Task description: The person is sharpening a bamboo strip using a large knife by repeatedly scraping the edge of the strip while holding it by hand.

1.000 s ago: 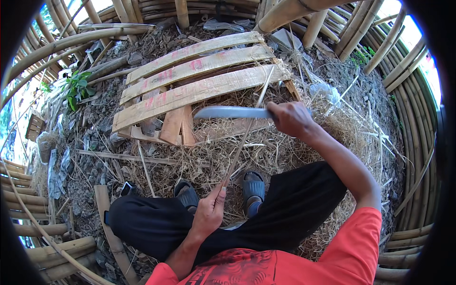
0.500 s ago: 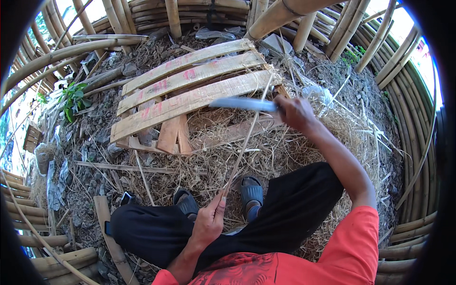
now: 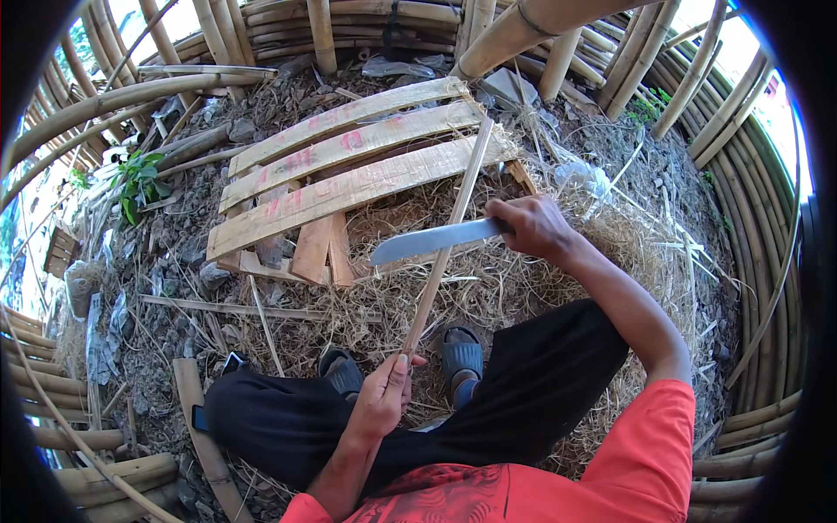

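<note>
My left hand point(image 3: 381, 397) is closed around the lower end of a long bamboo strip point(image 3: 452, 228). The strip slants up and away, its far end over the right end of a pallet's wooden slats point(image 3: 375, 179). In my right hand point(image 3: 535, 228) is the dark handle of a machete point(image 3: 436, 241). Its broad grey blade points left and crosses over the middle of the strip; whether the edge touches it I cannot tell. The fingers of both hands are wrapped round what they hold.
Pale bamboo shavings point(image 3: 488, 296) cover the ground around my sandals point(image 3: 462, 353). A thin stick point(image 3: 253, 307) lies on the left. Bamboo pole stacks point(image 3: 758, 253) line the right, and a thick pole point(image 3: 523, 30) slants overhead. A crumpled plastic bag point(image 3: 582, 177) lies beyond my right hand.
My right hand has come slightly nearer and left, the machete lower across the strip and less blurred. The bamboo strip has turned, a broader face now showing.
</note>
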Demonstrator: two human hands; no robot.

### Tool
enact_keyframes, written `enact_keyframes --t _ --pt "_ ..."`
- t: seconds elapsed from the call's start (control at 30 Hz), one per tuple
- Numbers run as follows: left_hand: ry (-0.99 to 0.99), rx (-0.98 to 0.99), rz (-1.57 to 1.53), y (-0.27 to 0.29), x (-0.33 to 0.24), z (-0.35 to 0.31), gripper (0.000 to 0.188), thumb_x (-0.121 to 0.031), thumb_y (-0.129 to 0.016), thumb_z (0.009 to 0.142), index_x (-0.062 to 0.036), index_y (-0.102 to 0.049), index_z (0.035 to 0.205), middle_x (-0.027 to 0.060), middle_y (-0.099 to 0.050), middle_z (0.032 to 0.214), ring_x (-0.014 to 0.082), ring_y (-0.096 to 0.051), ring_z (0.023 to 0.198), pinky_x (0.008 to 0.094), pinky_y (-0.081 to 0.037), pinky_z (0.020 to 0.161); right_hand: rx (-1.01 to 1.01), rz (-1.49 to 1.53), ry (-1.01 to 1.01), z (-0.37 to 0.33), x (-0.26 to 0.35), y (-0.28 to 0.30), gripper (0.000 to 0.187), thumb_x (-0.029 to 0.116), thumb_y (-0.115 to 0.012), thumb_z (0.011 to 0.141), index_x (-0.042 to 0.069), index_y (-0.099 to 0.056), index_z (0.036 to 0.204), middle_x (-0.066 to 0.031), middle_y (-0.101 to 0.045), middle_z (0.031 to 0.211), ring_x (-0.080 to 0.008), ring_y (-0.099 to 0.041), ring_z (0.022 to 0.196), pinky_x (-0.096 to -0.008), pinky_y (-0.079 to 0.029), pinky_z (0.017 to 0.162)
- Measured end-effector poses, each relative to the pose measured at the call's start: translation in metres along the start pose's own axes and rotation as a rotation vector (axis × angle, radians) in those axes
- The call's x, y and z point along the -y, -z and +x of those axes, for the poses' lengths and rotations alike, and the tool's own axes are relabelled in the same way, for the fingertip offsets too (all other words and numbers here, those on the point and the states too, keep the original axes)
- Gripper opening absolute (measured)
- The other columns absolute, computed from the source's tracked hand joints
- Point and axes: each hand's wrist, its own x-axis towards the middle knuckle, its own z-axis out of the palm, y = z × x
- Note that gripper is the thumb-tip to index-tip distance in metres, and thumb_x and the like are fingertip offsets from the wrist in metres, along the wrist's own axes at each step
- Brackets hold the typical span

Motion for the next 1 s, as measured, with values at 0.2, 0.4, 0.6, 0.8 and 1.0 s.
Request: enact_keyframes --t 0.2,0.4,0.6,0.8,1.0 --pt "-0.008 0.031 0.031 -0.002 0.000 -0.001 0.042 -0.038 -0.038 0.110 -0.0022 -0.057 0.122 -0.0088 -0.034 0.060 0.0009 -0.029 0.046 0.0197 -0.026 0.041 0.023 -0.079 -0.474 0.004 -0.034 0.003 0.011 0.013 -0.055 0.095 0.007 -0.064 0.093 -0.0089 -0.060 0.056 -0.0212 -0.056 0.042 -0.0407 -0.046 0.045" --pt "0.056 0.050 -0.070 0.000 -0.005 -0.004 0.042 -0.038 -0.037 0.110 -0.0029 -0.056 0.123 -0.0087 -0.032 0.059 0.0012 -0.027 0.045 0.0199 -0.024 0.040 0.063 0.074 -0.100 0.008 0.002 0.003 0.017 0.005 -0.063 0.080 0.010 -0.062 0.096 -0.0114 -0.064 0.063 -0.0312 -0.065 0.055 -0.0462 -0.051 0.052" --pt "0.063 0.010 -0.111 -0.001 -0.017 0.002 0.040 -0.036 -0.037 0.110 -0.0034 -0.055 0.124 -0.0084 -0.031 0.058 0.0012 -0.025 0.044 0.0197 -0.023 0.039 0.054 -0.131 -0.301 0.018 -0.012 -0.004 0.013 0.005 -0.064 0.080 0.008 -0.060 0.091 -0.0115 -0.063 0.058 -0.0292 -0.066 0.052 -0.0445 -0.052 0.050" --pt "0.063 0.040 -0.156 -0.002 -0.024 -0.004 0.039 -0.035 -0.037 0.110 -0.0038 -0.055 0.125 -0.0086 -0.032 0.059 0.0010 -0.026 0.044 0.0194 -0.024 0.039 0.006 -0.207 -0.244 0.017 -0.017 -0.002 0.020 0.003 -0.065 0.079 0.006 -0.062 0.099 -0.0131 -0.065 0.061 -0.0311 -0.068 0.055 -0.0452 -0.053 0.051" --pt "0.106 0.055 -0.163 -0.002 -0.020 -0.007 0.039 -0.036 -0.038 0.110 -0.0046 -0.055 0.126 -0.0086 -0.032 0.059 0.0008 -0.026 0.045 0.0189 -0.025 0.039 0.015 -0.217 -0.332 0.006 -0.039 -0.001 0.029 0.004 -0.065 0.080 0.009 -0.066 0.107 -0.0136 -0.069 0.067 -0.0288 -0.070 0.058 -0.0431 -0.054 0.053"
